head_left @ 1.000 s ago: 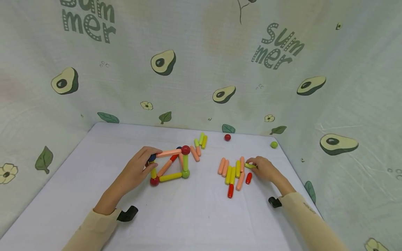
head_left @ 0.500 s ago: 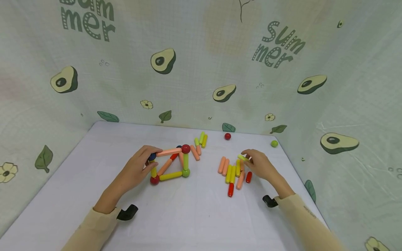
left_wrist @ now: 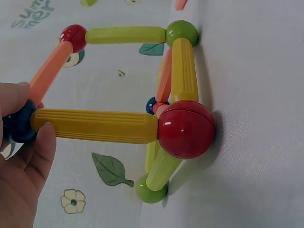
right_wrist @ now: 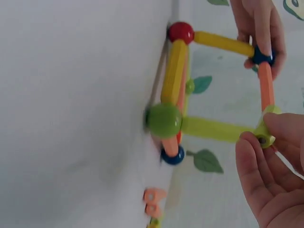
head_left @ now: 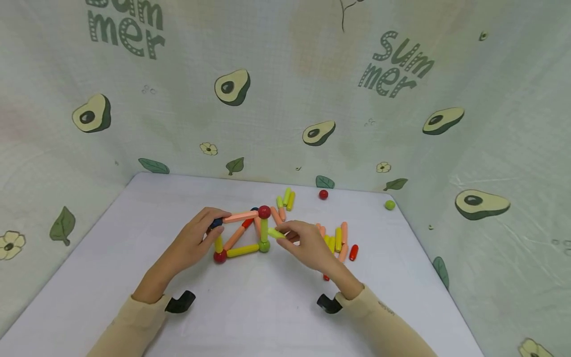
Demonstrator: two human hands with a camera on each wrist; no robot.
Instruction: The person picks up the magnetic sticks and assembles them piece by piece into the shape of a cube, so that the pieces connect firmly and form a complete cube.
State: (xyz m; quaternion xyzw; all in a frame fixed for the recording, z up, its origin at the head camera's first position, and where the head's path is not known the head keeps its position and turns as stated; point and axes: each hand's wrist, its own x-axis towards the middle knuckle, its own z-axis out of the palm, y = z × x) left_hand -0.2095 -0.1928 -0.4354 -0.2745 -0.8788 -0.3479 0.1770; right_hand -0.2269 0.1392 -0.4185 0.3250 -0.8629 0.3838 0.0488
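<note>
Where my left hand (head_left: 192,241) grips: the dark blue ball (head_left: 216,223), top corner of the ball-and-stick build (head_left: 243,251), left of centre in the head view
What my right hand (head_left: 308,245) pinches: a light green stick (head_left: 275,233), mid-view, tip close to the green upright (head_left: 264,229) – touching or not, I cannot tell
If I nudge that upright: it could slip off the green ball (head_left: 264,246) below, I judge
If my left grip slackens: the pink top stick (head_left: 241,217) could work loose
Balls: six in the build – two red, two blue, two green; loose, one red ball (head_left: 323,195) and one lime ball (head_left: 390,205), upper right
Loose sticks: five sticks (head_left: 291,201) upper centre; nine visible in the pile (head_left: 338,240) right of centre, some half hidden
</note>
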